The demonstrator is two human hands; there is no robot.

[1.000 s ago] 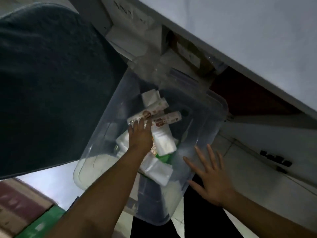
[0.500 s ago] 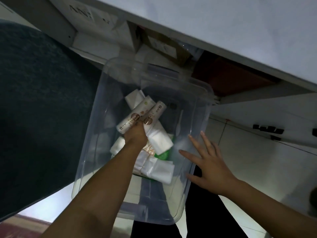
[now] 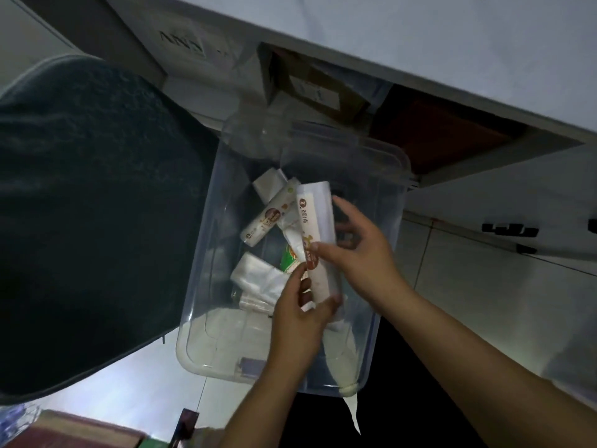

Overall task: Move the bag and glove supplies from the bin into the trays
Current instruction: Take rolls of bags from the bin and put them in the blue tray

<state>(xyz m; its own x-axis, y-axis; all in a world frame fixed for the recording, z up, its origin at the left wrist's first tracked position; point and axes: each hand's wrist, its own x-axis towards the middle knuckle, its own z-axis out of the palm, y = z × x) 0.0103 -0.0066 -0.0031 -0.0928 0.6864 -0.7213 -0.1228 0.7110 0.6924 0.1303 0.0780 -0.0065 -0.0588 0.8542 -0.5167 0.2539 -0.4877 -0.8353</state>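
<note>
Looking down into the bin, left to right:

Dark cushion (image 3: 90, 221): fills the left side, its edge touching or overlapping the bin's left wall; I cannot tell which.

Clear bin (image 3: 395, 163): sits on the pale floor (image 3: 468, 286), its far end tucked beneath the white desk (image 3: 420, 43). Cardboard boxes (image 3: 316, 88) sit in the shadow under the desk, beyond the bin.

Labelled roll (image 3: 268, 218): lies slanted on the bin floor toward the far left, against a plain white roll (image 3: 269, 184) behind it.

Flat clear packets (image 3: 258, 279): lie near the left wall of the bin, just left of my left hand; whether they hold bags or gloves I cannot tell.

Green-printed packet (image 3: 288, 258): partly hidden under the supplies, between the flat packets and the roll I hold.

Left hand (image 3: 298, 313): fingers curled round the near end of the held roll, thumb on its right side.

Held roll (image 3: 318, 227): white with a printed paper band, raised above the bin's contents and pointing away from me, gripped by both my hands.

Right hand (image 3: 358, 247): thumb and fingers closed on the roll's middle from the right, the other fingers spread loosely behind it.

Black clips (image 3: 508, 229): on the floor far to the right, well apart from the bin.
</note>
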